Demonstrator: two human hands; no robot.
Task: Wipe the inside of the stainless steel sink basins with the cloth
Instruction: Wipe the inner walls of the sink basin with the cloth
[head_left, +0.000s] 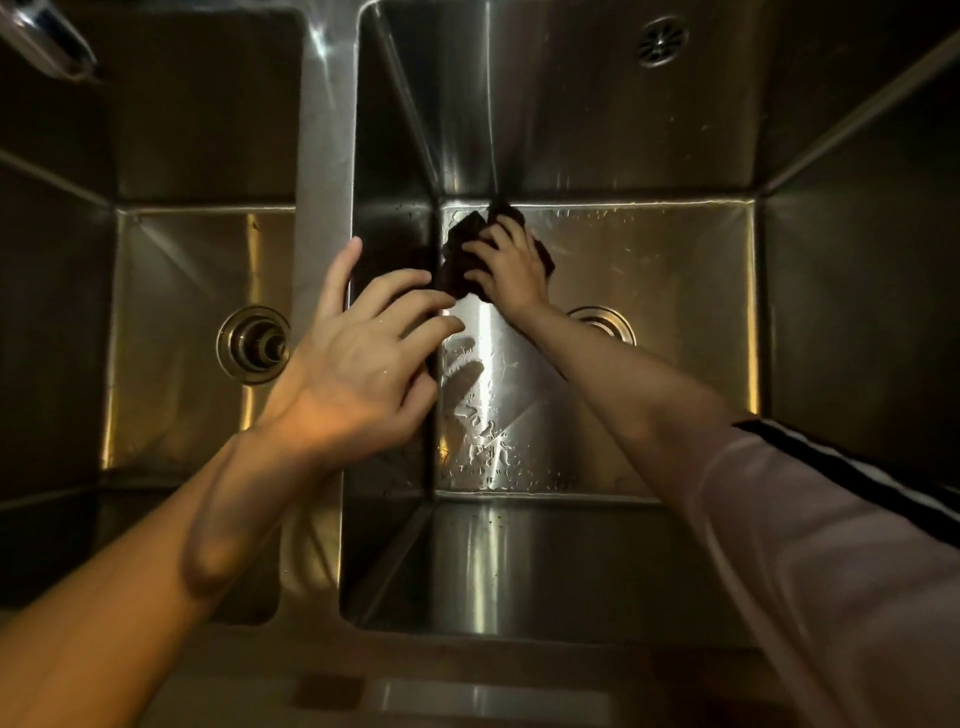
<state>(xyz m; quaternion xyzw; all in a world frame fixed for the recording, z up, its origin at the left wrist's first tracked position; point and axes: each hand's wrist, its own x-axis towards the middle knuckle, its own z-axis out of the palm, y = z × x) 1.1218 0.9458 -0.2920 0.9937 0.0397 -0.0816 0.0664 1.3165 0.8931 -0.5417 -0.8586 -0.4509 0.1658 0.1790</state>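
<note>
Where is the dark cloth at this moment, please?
In the head view, the dark cloth lies under the right hand on the floor of the right basin, near its far-left corner, beyond the drain.

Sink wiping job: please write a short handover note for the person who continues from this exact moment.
Right hand: down in the right basin, holding the dark cloth against the floor at the far-left corner.
Left hand: open, holds nothing, over the divider between the basins, fingers reaching above the right basin.
Done: cannot tell for sure; water drops remain on the right basin floor near the front.
Left: the rest of the right basin's floor and walls, then probably the left basin; whether it was wiped is not visible.
</note>
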